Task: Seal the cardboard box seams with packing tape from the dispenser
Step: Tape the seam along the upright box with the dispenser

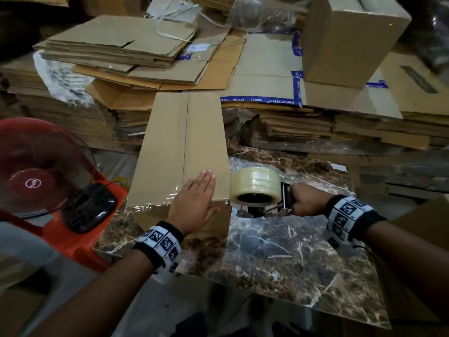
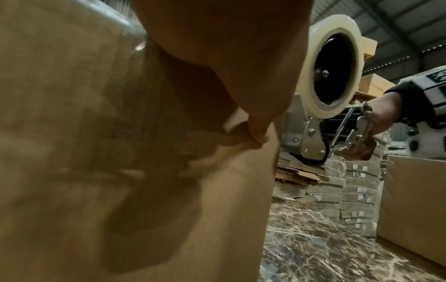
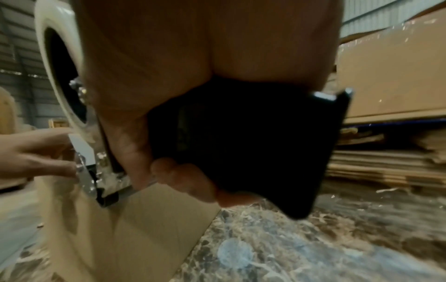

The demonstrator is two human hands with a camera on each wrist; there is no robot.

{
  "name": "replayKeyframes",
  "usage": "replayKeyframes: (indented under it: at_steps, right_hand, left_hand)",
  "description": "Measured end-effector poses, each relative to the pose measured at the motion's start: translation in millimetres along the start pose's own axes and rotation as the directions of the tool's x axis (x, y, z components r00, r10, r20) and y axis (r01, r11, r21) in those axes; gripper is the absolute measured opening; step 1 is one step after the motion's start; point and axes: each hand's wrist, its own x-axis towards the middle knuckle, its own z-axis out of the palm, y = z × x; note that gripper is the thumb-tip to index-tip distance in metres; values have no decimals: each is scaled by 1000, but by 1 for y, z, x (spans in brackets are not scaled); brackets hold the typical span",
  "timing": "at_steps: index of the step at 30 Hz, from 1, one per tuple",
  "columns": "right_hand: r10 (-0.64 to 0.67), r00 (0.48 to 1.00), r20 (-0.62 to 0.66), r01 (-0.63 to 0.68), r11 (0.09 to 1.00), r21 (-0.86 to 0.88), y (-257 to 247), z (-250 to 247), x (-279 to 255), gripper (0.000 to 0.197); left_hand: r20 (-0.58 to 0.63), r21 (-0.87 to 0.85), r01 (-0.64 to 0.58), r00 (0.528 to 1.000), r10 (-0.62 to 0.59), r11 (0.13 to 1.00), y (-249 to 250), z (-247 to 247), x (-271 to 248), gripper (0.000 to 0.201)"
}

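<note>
A long brown cardboard box [image 1: 179,147] lies on the marble table, its centre seam running away from me. My left hand [image 1: 194,203] lies flat, fingers straight, on the near right end of its top, where shiny clear tape [image 1: 150,205] runs along the near edge. My right hand [image 1: 306,200] grips the black handle [image 3: 253,143] of the tape dispenser [image 1: 255,186], which sits against the box's near right corner. The dispenser's clear roll [image 2: 333,76] shows beside the box wall [image 2: 120,152] in the left wrist view. My palm hides the seam's near end.
A red fan [image 1: 36,171] with a black base [image 1: 90,207] stands on an orange stool at the left. Stacks of flattened cardboard [image 1: 116,45] fill the back, with an upright box [image 1: 349,37] at the back right. The marble table [image 1: 291,251] extends to the right of the box.
</note>
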Motion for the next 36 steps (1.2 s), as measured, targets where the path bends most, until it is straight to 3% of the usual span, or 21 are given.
replayKeyframes:
  at_steps: [4, 8, 10, 14, 16, 18, 21, 22, 23, 25, 29, 30, 32, 34, 35, 36]
  right_hand:
    - [81, 997, 16, -82, 988, 129, 0, 7, 14, 11]
    - [254, 966, 41, -258, 955, 150, 26, 21, 6, 17]
    - [326, 944, 52, -324, 881, 344, 41, 41, -1, 11]
    - [441, 891, 104, -364, 560, 744, 52, 90, -6, 9]
    - [464, 867, 180, -344, 298, 890, 54, 115, -1, 7]
    - [466, 840, 278, -343, 59, 937, 57, 139, 7, 5]
    - [436, 811, 390, -320, -228, 920, 57, 164, 14, 23]
    - [414, 809, 417, -308, -305, 901, 58, 168, 14, 26]
    - [412, 806, 425, -305, -326, 895, 55, 169, 11, 28]
    - [483, 780, 398, -308, -258, 916, 62, 181, 14, 33]
    - [670, 726, 151, -295, 106, 950, 119, 235, 34, 53]
    - [699, 710, 88, -302, 190, 934, 127, 244, 37, 46]
    - [738, 674, -23, -363, 358, 860, 88, 216, 18, 36]
    - [787, 614, -56, -487, 433, 759, 58, 188, 0, 25]
    - [827, 558, -66, -547, 426, 721, 52, 178, -5, 26]
    - [850, 518, -100, -579, 433, 691, 45, 166, -10, 30]
  left_hand:
    - [3, -5, -3, 1000, 3, 1000, -1, 0, -1, 81]
    - [-1, -5, -4, 1000, 4, 1000, -1, 1, -1, 82]
    - [-10, 2, -4, 1000, 4, 1000, -2, 1, 0, 82]
    - [-39, 3, -4, 999, 4, 1000, -2, 4, 0, 81]
    - [-46, -10, -2, 999, 2, 1000, -2, 4, -1, 81]
    - [-44, -12, 5, 999, -5, 1000, -1, 2, -1, 82]
    - [-31, -8, 15, 999, -15, 1000, 0, 2, -1, 83]
    - [-30, -8, 15, 999, -16, 1000, 0, 1, 0, 83]
    - [-31, -9, 14, 999, -14, 1000, -1, 1, -1, 83]
    - [-41, -2, 10, 999, -10, 1000, -1, 0, -1, 83]
    - [-55, -13, 0, 998, -1, 1000, -3, 1, 1, 84]
    - [-50, -23, -7, 999, 6, 1000, -2, 0, 1, 84]
    - [-37, -57, -15, 999, 13, 998, -2, -1, 0, 85]
    - [-32, -178, -24, 999, 19, 984, -4, -7, 1, 87]
    - [-9, -320, -13, 1000, 11, 947, -7, -11, 2, 86]
    - [39, -518, 35, 999, -18, 855, -12, -18, 4, 82]
